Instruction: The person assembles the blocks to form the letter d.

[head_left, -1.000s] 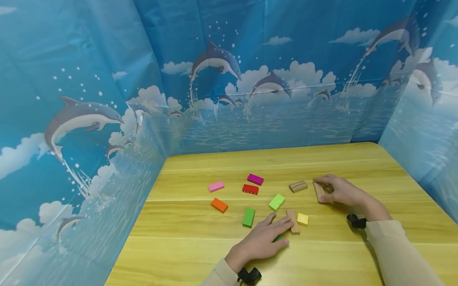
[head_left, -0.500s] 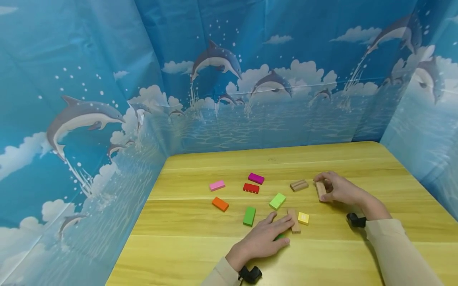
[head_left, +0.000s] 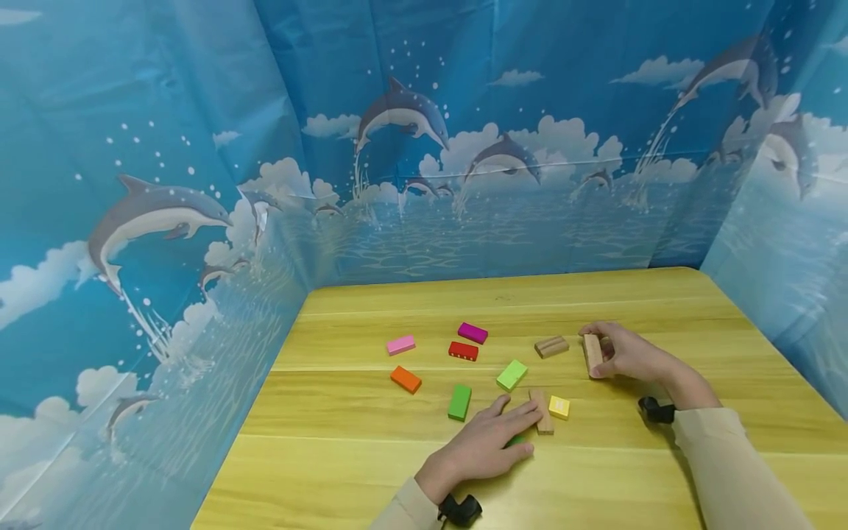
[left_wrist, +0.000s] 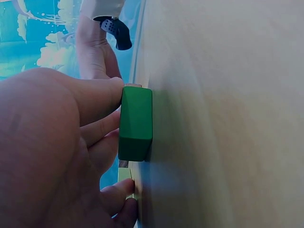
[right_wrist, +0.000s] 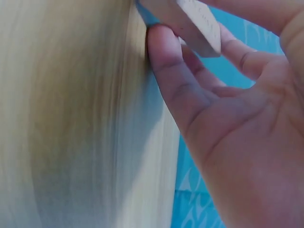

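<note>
My right hand (head_left: 636, 361) pinches a light wooden block (head_left: 592, 355) between thumb and fingers at the right of the table. In the right wrist view the same block (right_wrist: 199, 28) sits tilted between the fingertips. My left hand (head_left: 480, 445) rests palm down with its fingers spread. Its fingertips touch the end of another wooden block (head_left: 543, 414) lying flat. A dark green block (left_wrist: 136, 116) stands beside the left thumb, mostly hidden by the hand in the head view. Beyond the right hand's wooden block lies a grooved brown block (head_left: 551, 347).
Small blocks lie scattered on the wooden table (head_left: 318, 471): yellow (head_left: 559, 407), lime (head_left: 512, 375), green (head_left: 460, 402), red (head_left: 463, 351), purple (head_left: 473, 333), pink (head_left: 400, 344) and orange (head_left: 405, 379). A blue dolphin-print curtain (head_left: 397, 243) encloses the back and sides.
The wooden block in my right hand has turned between the fingers, from lying flat to showing more of its side. My left hand has stayed in place.
</note>
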`<state>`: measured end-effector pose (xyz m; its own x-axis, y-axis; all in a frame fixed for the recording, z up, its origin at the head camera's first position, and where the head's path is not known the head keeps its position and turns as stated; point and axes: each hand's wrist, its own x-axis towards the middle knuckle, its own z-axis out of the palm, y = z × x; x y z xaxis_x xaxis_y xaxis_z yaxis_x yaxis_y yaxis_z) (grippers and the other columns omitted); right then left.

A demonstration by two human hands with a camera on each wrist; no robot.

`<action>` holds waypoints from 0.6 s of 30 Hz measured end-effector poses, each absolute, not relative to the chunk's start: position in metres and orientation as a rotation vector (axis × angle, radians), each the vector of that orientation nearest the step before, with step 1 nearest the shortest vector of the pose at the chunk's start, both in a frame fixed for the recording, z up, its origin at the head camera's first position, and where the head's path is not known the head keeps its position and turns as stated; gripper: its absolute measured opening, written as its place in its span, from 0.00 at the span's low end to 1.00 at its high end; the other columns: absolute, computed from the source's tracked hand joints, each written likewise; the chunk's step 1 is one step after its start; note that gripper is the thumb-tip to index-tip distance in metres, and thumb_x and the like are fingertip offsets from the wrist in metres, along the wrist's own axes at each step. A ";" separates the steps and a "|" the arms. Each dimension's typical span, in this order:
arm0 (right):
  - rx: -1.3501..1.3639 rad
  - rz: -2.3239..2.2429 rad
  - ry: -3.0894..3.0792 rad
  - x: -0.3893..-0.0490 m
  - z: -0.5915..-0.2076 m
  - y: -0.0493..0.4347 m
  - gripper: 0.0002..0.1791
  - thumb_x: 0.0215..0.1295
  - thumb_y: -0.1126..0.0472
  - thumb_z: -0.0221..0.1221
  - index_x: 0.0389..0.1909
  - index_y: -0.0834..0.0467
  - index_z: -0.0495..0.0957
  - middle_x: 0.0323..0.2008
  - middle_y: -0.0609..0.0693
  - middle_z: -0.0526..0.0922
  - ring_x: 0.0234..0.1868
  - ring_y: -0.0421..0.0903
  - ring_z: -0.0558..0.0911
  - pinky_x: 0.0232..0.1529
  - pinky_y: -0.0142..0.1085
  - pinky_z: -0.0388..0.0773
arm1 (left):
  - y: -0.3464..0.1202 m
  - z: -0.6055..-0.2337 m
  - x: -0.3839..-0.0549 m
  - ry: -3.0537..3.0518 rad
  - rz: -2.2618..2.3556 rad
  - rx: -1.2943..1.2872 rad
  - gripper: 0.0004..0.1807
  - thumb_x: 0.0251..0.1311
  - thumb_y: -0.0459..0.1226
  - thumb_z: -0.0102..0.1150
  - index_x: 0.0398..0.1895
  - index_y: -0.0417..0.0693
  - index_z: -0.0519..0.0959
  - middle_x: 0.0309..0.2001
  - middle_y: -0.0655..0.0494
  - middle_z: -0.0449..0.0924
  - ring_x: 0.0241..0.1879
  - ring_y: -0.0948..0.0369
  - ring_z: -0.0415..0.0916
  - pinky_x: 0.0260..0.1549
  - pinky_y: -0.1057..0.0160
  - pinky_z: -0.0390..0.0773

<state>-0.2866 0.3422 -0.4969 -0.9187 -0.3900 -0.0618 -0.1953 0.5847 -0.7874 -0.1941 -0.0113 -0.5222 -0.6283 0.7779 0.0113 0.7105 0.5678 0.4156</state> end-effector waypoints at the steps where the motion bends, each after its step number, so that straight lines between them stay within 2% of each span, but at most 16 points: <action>1: -0.488 -1.267 2.567 -0.286 -0.497 0.342 0.42 0.58 0.62 0.73 0.69 0.67 0.61 0.56 0.68 0.69 0.45 0.57 0.77 0.40 0.43 0.79 | -0.011 -0.522 -0.194 2.625 0.576 1.258 0.31 0.78 0.55 0.40 0.80 0.71 0.51 0.78 0.74 0.45 0.78 0.50 0.44 0.68 0.44 0.61; 4: -0.492 -1.289 2.544 -0.285 -0.498 0.344 0.42 0.59 0.62 0.72 0.70 0.65 0.61 0.50 0.65 0.73 0.41 0.55 0.76 0.37 0.43 0.78 | -0.011 -0.523 -0.193 2.620 0.570 1.258 0.31 0.78 0.55 0.40 0.80 0.70 0.51 0.78 0.74 0.45 0.78 0.50 0.43 0.68 0.44 0.60; 8: -0.489 -1.260 2.575 -0.286 -0.500 0.347 0.42 0.61 0.62 0.71 0.72 0.60 0.61 0.44 0.61 0.75 0.41 0.54 0.77 0.38 0.43 0.78 | -0.011 -0.525 -0.195 2.618 0.579 1.258 0.31 0.78 0.55 0.40 0.80 0.71 0.51 0.78 0.74 0.45 0.78 0.50 0.43 0.68 0.44 0.60; 12: -0.493 -1.228 2.625 -0.287 -0.501 0.348 0.39 0.63 0.61 0.69 0.73 0.58 0.63 0.44 0.59 0.77 0.42 0.54 0.79 0.40 0.44 0.79 | -0.010 -0.526 -0.196 2.622 0.580 1.258 0.31 0.78 0.56 0.39 0.80 0.71 0.50 0.78 0.74 0.45 0.78 0.50 0.43 0.68 0.43 0.60; 18: -0.507 -1.234 2.676 -0.281 -0.498 0.344 0.35 0.66 0.62 0.67 0.72 0.56 0.65 0.43 0.58 0.77 0.40 0.54 0.77 0.36 0.42 0.78 | -0.010 -0.524 -0.194 2.616 0.579 1.261 0.31 0.78 0.56 0.39 0.80 0.72 0.50 0.78 0.74 0.45 0.78 0.51 0.42 0.68 0.43 0.60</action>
